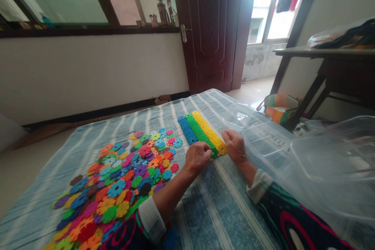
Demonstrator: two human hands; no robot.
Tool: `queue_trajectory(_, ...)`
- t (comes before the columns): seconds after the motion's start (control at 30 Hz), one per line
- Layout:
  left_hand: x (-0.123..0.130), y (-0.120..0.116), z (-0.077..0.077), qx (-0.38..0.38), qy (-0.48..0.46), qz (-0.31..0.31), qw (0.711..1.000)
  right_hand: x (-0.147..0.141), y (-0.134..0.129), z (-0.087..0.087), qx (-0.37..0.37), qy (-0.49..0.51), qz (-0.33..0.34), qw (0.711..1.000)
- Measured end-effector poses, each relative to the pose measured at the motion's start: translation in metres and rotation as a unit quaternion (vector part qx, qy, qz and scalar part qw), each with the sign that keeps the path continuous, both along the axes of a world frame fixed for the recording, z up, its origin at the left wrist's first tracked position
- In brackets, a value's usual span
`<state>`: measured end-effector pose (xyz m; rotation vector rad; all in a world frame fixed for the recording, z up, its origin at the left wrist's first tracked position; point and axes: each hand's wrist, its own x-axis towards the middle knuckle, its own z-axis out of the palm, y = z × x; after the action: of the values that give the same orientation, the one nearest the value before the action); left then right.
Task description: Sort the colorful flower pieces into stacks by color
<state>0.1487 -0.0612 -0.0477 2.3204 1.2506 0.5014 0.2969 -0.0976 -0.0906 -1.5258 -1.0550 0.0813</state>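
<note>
Three rows of overlapping notched plastic discs lie side by side on a striped cloth: a blue row (187, 129), a green row (201, 133) and a yellow row (209, 132). My left hand (197, 156) is closed at the near end of the green and blue rows, its fingertips turned towards the green discs. Beside the yellow row's right edge, my right hand (235, 146) is closed too, thumb and forefinger together. Whatever either hand may pinch is hidden. A loose heap of mixed-colour discs (129, 172) spreads left of my left forearm.
Clear plastic boxes (269, 140) stand along the right side of the striped cloth (216, 203). Beyond the cloth's far edge are a dark red door (205, 27) and a wall. A table (331, 51) and a colourful basket (279, 105) are at the right.
</note>
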Motion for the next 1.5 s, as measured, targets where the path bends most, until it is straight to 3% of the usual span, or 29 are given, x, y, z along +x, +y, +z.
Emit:
queue_trajectory(0.5,-0.001,-0.003,-0.003,0.059,0.020,0.041,0.997,-0.005,-0.001,-0.003,-0.051,0.034,0.032,0.998)
queue_trajectory(0.7,-0.015,-0.009,-0.006,0.026,0.025,0.031,0.999,-0.009,-0.002,-0.002,-0.071,0.071,0.053,0.994)
queue_trajectory(1.1,-0.008,-0.021,-0.024,-0.011,0.033,0.034,0.999,-0.007,-0.011,-0.012,-0.120,0.096,0.066,0.986)
queue_trajectory(1.27,-0.029,-0.014,-0.017,0.011,0.030,0.051,0.998,-0.007,-0.015,-0.009,-0.154,0.093,0.062,0.982)
queue_trajectory(1.5,-0.089,0.011,-0.002,0.042,0.009,0.087,0.995,-0.007,-0.013,-0.009,-0.180,0.045,0.067,0.980)
